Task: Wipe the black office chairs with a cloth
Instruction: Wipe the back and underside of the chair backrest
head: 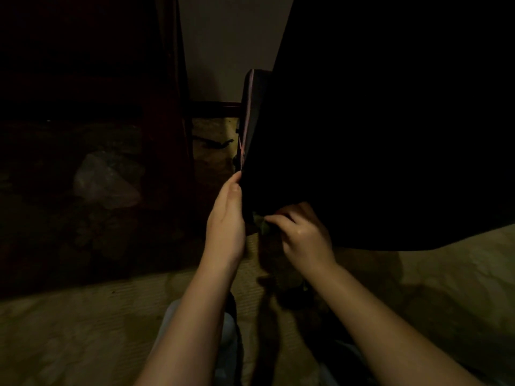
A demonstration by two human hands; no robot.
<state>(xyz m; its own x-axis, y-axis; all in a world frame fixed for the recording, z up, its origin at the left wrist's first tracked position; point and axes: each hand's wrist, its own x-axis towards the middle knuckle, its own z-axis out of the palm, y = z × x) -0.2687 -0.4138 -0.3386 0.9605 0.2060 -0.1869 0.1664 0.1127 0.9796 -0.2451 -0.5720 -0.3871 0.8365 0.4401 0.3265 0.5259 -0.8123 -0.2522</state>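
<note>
A black office chair (376,121) fills the upper right, seen very dark and from close up. Its left edge carries a pinkish seam. My left hand (226,218) lies flat against that left edge, fingers straight and pointing up. My right hand (302,235) is curled under the chair's lower edge, fingers closed on a small greenish cloth (262,222) that only peeks out beside the thumb. Most of the cloth is hidden by the hand and the chair.
Dark wooden furniture (170,93) stands at the left, with a crumpled plastic bag (106,182) on the floor before it. A pale wall (228,45) is behind. Patterned beige flooring (83,330) spreads below. Part of the chair base (292,296) sits between my forearms.
</note>
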